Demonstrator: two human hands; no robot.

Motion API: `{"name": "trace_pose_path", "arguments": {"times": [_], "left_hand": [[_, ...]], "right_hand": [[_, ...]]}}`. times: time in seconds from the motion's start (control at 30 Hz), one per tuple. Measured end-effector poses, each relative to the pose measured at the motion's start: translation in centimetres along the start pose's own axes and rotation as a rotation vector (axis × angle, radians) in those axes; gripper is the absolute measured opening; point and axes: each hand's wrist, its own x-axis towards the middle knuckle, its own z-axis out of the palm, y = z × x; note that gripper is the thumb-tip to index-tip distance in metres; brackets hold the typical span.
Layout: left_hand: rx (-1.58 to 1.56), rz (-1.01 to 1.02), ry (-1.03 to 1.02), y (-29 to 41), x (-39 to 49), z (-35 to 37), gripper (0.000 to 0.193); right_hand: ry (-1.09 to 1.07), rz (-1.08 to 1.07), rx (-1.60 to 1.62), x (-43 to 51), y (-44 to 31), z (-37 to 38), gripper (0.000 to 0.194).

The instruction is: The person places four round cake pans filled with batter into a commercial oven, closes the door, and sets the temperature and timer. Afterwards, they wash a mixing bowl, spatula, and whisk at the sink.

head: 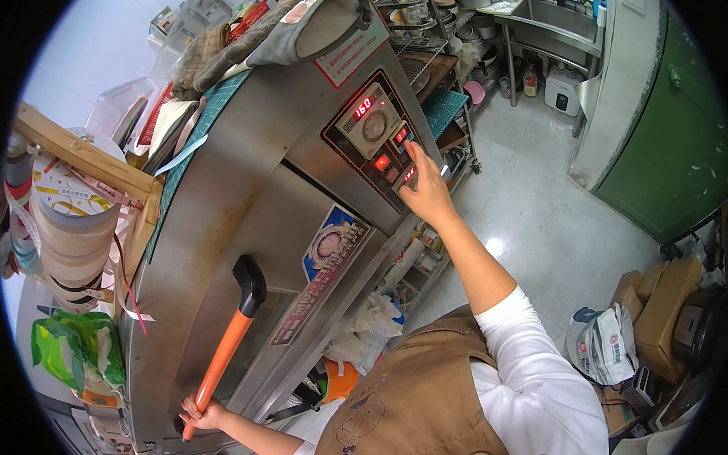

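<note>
A stainless-steel deck oven (234,163) fills the view before me, its door closed. My left hand (204,413) is wrapped around the lower end of the orange door handle (224,358). At the control panel (361,128), lit with red digits, my right hand (427,187) reaches up with fingers extended. Its fingertips are at the small timer display (401,135); whether they touch a button I cannot tell. A second lit display (410,174) is partly beside the thumb. An oven mitt (329,31) and a green cutting mat (193,137) lie on the oven top.
Ribbon rolls (72,235) on a wooden rack (84,151) stand at the left. Behind the oven is a wheeled metal rack (472,135). A sink (551,20) is at the back, a green door (674,130) at the right, with cardboard boxes (667,316) and a bag (603,347) below.
</note>
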Motion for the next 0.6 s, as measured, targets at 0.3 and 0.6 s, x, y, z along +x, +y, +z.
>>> {"name": "trace_pose_path", "arguments": {"times": [0.3,0.6], "left_hand": [[0.004,0.032,0.012,-0.4,-0.16,0.25,0.032],[0.003,0.006,-0.001,-0.35,-0.12,0.2,0.032]], "right_hand": [[0.006,-0.012,-0.007,-0.06,0.18,0.01,0.084],[0.055,-0.024,0.044,0.18,0.45,0.07,0.081]]}}
